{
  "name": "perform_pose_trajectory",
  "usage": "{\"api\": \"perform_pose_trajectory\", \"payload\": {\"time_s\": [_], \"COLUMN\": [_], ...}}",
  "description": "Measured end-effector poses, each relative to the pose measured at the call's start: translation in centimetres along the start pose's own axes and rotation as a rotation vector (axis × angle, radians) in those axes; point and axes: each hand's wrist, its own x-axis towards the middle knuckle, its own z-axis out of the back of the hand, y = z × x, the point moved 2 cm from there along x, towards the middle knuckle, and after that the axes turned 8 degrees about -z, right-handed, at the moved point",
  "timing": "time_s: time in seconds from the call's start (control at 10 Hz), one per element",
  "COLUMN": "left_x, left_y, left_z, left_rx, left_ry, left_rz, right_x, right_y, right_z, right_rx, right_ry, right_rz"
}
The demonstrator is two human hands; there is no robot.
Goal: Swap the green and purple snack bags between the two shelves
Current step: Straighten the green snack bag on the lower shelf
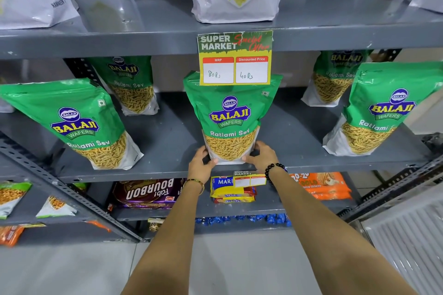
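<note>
Left hand and right hand: fingers curled, clasped lower corners of green bag (centre one). Bag upright on middle shelf, long axis vertical, label faced camera.

Supermarket aisle: grey metal shelves are carrying rows of Balaji Ratlami Sev bags, biscuit packs, and a "Super Market" price tag is hanging.
</note>
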Motion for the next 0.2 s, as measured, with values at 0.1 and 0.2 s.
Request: {"api": "perform_pose_trajectory", "payload": {"time_s": [0.1,0.2], "left_x": [-0.2,-1.3], "left_y": [0.1,0.3], "left_z": [0.4,0.7], "left_rx": [0.019,0.061], "left_ry": [0.01,0.009], "left_rz": [-0.001,-0.006], "right_x": [-0.2,-1.0], "right_y": [-0.6,-1.2], "right_z": [0.0,0.0], "right_rx": [-0.003,0.032], "right_ry": [-0.011,-0.027], "right_rz": [0.006,0.017]}}
